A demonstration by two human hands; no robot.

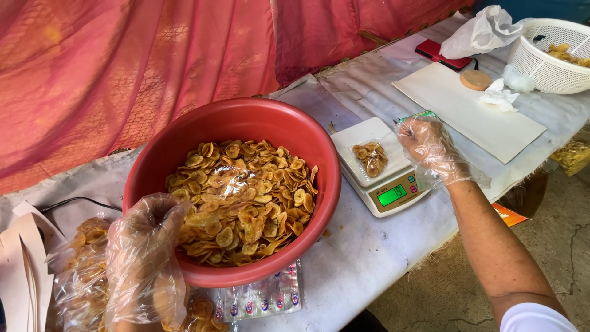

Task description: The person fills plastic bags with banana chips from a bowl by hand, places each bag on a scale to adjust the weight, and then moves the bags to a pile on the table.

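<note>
- Hands: both in clear plastic gloves, well apart, 1 on each side of the red bowl (184,141).
- Left hand (144,246): at bowl's near rim, fingers curled over the fried chips (243,200); can't tell if it grips any.
- Right hand (430,147): pinching a clear bag (413,121) just beside the scale (384,169).
- Scale pan: small bag of chips (370,157) on it, green display lit.
- Filled bags (80,270): near left, under left hand.

— What's in your hands?
— My gloved left hand (144,258) grips the red bowl (184,138) of chips (243,197). My gloved right hand (433,147) holds a clear bag (415,120) just beside the scale (384,163).
— And on the scale?
— A small bag of chips (372,158).
</note>
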